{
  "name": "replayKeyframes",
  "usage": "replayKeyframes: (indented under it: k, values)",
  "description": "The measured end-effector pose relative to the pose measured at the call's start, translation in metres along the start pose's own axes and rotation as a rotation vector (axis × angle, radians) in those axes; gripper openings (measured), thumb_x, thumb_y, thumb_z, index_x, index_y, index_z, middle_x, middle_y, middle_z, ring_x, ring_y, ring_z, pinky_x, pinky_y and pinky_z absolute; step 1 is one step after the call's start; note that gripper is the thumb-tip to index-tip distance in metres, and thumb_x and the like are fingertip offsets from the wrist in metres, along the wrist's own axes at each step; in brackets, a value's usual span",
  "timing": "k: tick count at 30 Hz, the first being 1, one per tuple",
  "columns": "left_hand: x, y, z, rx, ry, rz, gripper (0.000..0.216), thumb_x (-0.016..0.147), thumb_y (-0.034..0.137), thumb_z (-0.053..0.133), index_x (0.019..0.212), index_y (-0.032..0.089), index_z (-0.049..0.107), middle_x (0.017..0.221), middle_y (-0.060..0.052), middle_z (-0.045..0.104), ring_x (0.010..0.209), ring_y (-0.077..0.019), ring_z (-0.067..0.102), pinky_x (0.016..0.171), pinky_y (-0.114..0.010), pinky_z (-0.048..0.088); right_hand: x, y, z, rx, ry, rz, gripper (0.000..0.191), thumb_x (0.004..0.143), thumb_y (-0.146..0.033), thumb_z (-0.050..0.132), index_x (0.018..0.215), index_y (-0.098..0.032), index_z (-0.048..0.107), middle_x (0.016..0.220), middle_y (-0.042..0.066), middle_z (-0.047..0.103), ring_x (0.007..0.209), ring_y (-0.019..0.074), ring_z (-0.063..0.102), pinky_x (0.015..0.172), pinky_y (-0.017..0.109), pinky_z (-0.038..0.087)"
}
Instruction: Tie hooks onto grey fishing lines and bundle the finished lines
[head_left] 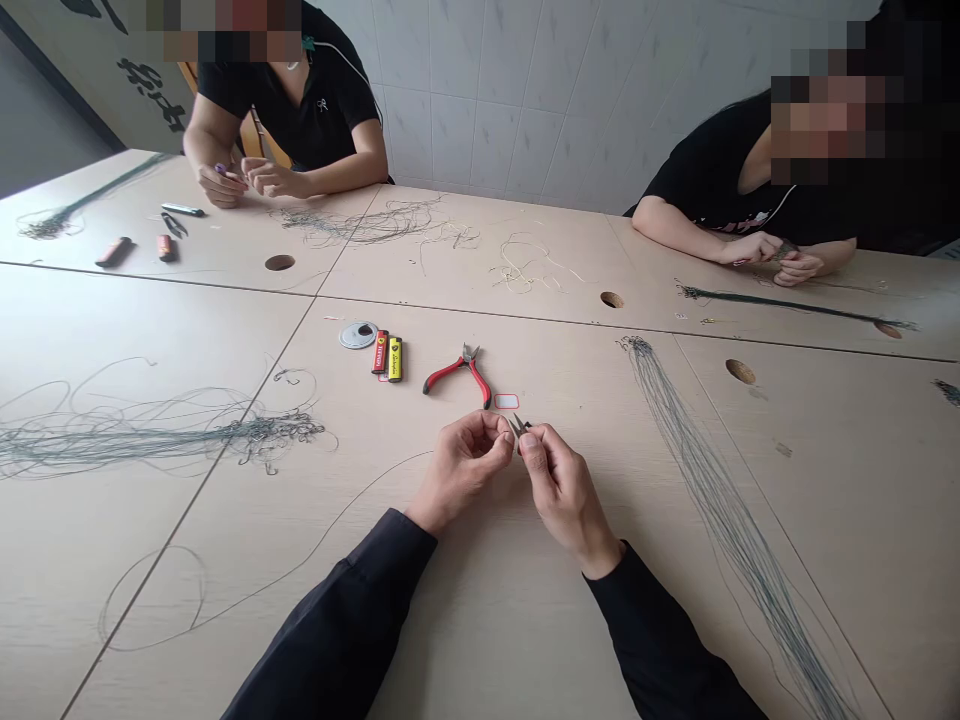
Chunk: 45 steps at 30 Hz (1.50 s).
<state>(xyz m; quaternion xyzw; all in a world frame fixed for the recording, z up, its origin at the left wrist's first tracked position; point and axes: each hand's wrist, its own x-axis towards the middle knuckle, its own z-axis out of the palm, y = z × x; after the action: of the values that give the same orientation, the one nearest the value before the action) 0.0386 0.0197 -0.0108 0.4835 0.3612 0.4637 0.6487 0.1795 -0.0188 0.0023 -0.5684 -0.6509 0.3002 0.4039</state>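
My left hand (466,462) is closed, thumb and forefinger pinching the end of a thin dark cord (319,550). From behind that hand the cord runs left across the table into a loose loop. Held in my right hand (561,487) is a small pair of snips (518,425), its pointed blades close to the left fingertips. Most of the snips' handle is hidden by my fingers. Just beyond my hands lie red-handled pliers (480,382), jaws pointing away, and a small red-edged label (507,401).
A red lighter (380,352) and a yellow lighter (395,361) lie beside a grey disc (351,335). Cord bundles stretch along the left (165,440) and right (709,500). Two co-workers sit opposite, their hands on the table (465,310), which has several round holes.
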Motion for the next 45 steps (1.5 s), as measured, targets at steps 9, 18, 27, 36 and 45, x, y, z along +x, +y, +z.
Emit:
replayKeyframes:
  k: [9, 18, 27, 36, 45]
  values:
    - [-0.0004, -0.0008, -0.0002, -0.017, -0.004, -0.007, 0.029, 0.085, 0.041, 0.069, 0.081, 0.015, 0.058, 0.074, 0.001, 0.055, 0.065, -0.0086, 0.049, 0.063, -0.021, 0.041, -0.0006, 0.0022, 0.0003, 0.025, -0.018, 0.011, 0.029, 0.103, -0.039, 0.038, 0.081, -0.022, 0.047, 0.065, -0.004, 0.046, 0.056, 0.0128, 0.041, 0.056, 0.025, 0.034]
    - [0.0007, -0.0014, -0.0022, -0.006, -0.001, -0.022, 0.032, 0.084, 0.044, 0.069, 0.081, 0.014, 0.057, 0.073, 0.001, 0.056, 0.065, -0.009, 0.048, 0.063, -0.022, 0.041, 0.002, -0.0002, 0.0047, 0.041, -0.038, -0.019, 0.028, 0.104, -0.036, 0.037, 0.082, -0.022, 0.047, 0.069, -0.002, 0.053, 0.06, 0.0133, 0.048, 0.058, 0.025, 0.036]
    - [0.0009, 0.0036, 0.0003, 0.002, 0.013, -0.011, 0.035, 0.079, 0.046, 0.073, 0.077, 0.015, 0.057, 0.067, 0.002, 0.055, 0.061, -0.0092, 0.048, 0.062, -0.022, 0.042, 0.0011, -0.0009, 0.0041, 0.058, -0.037, -0.034, 0.03, 0.104, -0.038, 0.036, 0.082, -0.022, 0.048, 0.069, -0.001, 0.056, 0.06, 0.0143, 0.051, 0.06, 0.025, 0.039]
    - [0.0018, 0.0011, -0.0009, 0.026, 0.018, -0.019, 0.034, 0.08, 0.045, 0.072, 0.077, 0.016, 0.057, 0.067, 0.002, 0.054, 0.059, -0.0085, 0.047, 0.061, -0.022, 0.04, 0.0026, 0.0027, 0.002, 0.089, 0.015, 0.014, 0.035, 0.104, -0.042, 0.034, 0.08, -0.021, 0.048, 0.065, -0.003, 0.046, 0.055, 0.0134, 0.04, 0.056, 0.026, 0.033]
    - [-0.0017, -0.0015, 0.0004, 0.142, 0.005, -0.018, 0.032, 0.082, 0.045, 0.069, 0.08, 0.015, 0.058, 0.071, 0.0, 0.056, 0.063, -0.0098, 0.048, 0.06, -0.022, 0.038, 0.0003, -0.0007, 0.0001, 0.305, -0.004, 0.189, 0.03, 0.094, -0.048, 0.055, 0.091, -0.019, 0.055, 0.07, -0.003, 0.047, 0.06, 0.0128, 0.042, 0.055, 0.024, 0.037]
